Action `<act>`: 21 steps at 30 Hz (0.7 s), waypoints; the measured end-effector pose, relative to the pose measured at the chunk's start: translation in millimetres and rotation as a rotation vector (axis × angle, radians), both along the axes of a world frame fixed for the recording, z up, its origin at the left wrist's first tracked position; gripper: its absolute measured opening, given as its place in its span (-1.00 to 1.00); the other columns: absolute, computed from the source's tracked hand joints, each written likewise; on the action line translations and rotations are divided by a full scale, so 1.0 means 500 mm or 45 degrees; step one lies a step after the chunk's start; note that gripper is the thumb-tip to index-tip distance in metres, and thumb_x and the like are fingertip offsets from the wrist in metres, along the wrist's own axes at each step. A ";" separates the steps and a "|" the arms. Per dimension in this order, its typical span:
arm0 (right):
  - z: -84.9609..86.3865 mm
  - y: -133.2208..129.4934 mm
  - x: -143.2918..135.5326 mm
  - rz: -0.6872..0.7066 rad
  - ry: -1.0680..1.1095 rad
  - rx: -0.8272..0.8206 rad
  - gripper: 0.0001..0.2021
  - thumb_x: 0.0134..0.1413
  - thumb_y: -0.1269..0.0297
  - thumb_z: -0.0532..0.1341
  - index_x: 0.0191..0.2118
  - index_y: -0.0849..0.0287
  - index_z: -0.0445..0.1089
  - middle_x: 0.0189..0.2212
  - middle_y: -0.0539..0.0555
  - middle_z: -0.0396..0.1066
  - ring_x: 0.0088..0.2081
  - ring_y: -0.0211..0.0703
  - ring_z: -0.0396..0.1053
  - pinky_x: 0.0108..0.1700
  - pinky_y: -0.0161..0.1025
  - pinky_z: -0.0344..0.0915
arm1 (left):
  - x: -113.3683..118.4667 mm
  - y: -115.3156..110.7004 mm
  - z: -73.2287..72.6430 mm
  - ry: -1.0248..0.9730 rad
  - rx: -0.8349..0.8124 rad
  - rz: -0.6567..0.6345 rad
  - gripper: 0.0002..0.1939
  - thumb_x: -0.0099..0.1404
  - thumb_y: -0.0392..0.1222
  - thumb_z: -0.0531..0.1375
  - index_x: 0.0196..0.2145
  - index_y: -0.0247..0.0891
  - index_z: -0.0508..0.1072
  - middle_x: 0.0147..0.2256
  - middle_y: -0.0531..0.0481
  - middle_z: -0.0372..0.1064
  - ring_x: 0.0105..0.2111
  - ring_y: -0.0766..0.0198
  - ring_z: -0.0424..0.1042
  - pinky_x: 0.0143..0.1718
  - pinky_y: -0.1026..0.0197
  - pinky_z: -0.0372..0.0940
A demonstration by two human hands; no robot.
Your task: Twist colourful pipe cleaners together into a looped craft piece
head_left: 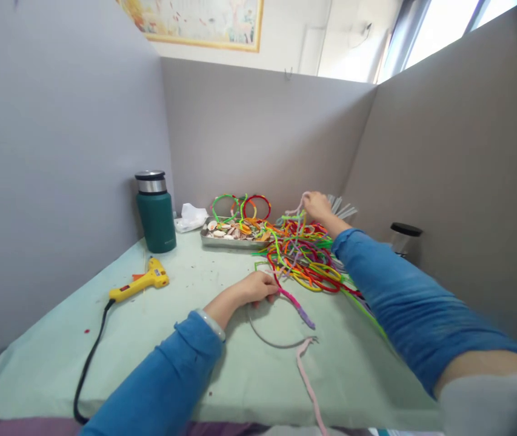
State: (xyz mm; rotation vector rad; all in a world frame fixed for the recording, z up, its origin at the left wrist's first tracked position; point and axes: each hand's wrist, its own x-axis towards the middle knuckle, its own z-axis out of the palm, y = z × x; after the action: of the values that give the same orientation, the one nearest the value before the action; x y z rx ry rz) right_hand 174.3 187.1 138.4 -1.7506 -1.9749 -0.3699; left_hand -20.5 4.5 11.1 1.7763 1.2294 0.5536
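Note:
My left hand [258, 288] is closed on a thin grey wire hoop [273, 344] low over the table. Part of the hoop is wrapped in a fuzzy magenta and purple strand [298, 304]; the hand hides some of the ring. A pale pink pipe cleaner [306, 378] touches the hoop's near right end and trails toward the front edge. Farther back, my right hand [318, 206] pinches another pale pink pipe cleaner [302, 203] above a tangled heap of coloured pipe cleaners [317, 266].
A yellow glue gun [140, 283] with a black cord lies at left, before a green bottle [156, 218]. Behind are a metal tray [231, 243] of shells, finished-looking coloured rings [257, 207] and a white plastic bag [191, 217]. A black-lidded container [404, 233] stands right. Grey partitions enclose the table.

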 end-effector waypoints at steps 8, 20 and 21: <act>0.002 -0.153 0.035 0.368 0.144 0.219 -0.56 0.24 0.27 -0.21 -0.09 0.31 0.35 -0.09 0.20 0.33 -0.04 -0.14 0.21 -0.03 -0.28 0.09 | 0.024 -0.032 0.012 0.217 0.256 -0.035 -0.66 0.15 -0.02 0.05 -0.34 -0.32 0.49 -0.53 0.02 0.34 -0.73 0.44 0.14 -0.70 0.33 0.06; -0.227 -0.346 -0.010 1.093 0.054 0.240 -0.67 0.17 0.36 -0.05 -0.01 0.22 0.31 0.04 0.18 0.24 0.06 -0.13 0.15 0.07 -0.14 0.10 | 0.016 -0.018 0.059 -0.305 0.168 0.556 -0.49 0.14 0.19 0.03 -0.29 -0.36 0.42 -0.38 -0.07 0.39 -0.59 0.42 0.23 -0.61 0.34 0.10; -0.230 -0.354 -0.021 1.184 0.004 0.247 -0.68 0.17 0.37 -0.05 -0.04 0.22 0.33 0.00 0.19 0.27 0.02 -0.13 0.19 0.04 -0.14 0.13 | 0.013 -0.017 0.057 -0.415 0.083 0.556 -0.48 0.13 0.21 0.04 -0.28 -0.35 0.40 -0.40 -0.06 0.38 -0.63 0.45 0.20 -0.62 0.34 0.09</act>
State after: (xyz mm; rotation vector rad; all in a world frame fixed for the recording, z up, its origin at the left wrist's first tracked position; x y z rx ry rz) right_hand 163.7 10.0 23.5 -0.5840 -2.3872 -0.2111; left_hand -14.2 -3.9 39.6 1.3963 1.3776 1.0979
